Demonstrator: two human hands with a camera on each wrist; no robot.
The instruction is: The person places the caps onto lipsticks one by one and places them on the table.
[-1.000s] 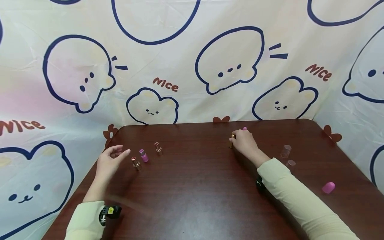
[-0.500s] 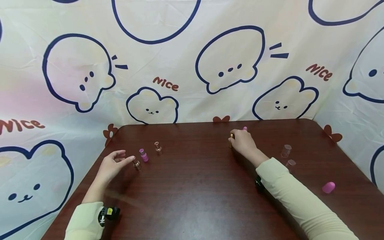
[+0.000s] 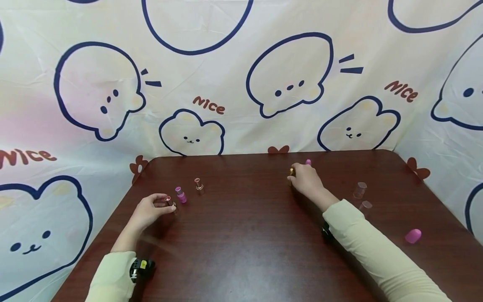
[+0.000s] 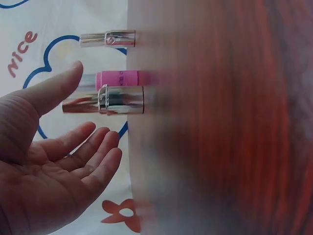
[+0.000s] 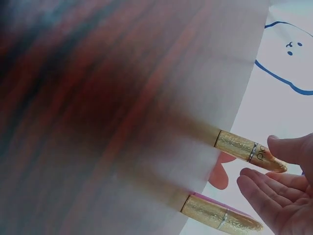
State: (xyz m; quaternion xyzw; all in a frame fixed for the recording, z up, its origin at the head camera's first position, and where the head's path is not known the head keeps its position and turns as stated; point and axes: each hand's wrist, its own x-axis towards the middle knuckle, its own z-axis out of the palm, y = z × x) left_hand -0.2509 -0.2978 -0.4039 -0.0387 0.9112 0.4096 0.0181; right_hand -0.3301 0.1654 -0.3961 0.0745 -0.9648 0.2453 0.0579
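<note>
While the left side of the tabletop is reached over by the left hand, its thumb and fingers are held wide apart around a copper-toned lipstick, which is stood upright in the gap between them; in the left wrist view, no firm grip on the tube is shown. Just beyond that lipstick, to the right of the left hand, a pink lipstick is stood upright, and farther out along the same slanting row a rose-gold lipstick is placed, also uncapped and untouched by the hand. Well to the right, across bare wood, a gold tube is stood upright at the fingertips of the right hand. Its tapered top is flanked closely by the thumb on one side and the fingers on the other, so the gap is kept narrow, but whether the tube is actually pinched cannot be told. Beside it, to the right, a second gold tube is seen in the right wrist view, and a pink tip is glimpsed just beyond the right hand in the head view. To the right of that hand, near the sleeve, a clear cap and another clear cap are set, and nearer still to the wearer a pink cap is placed.
</note>
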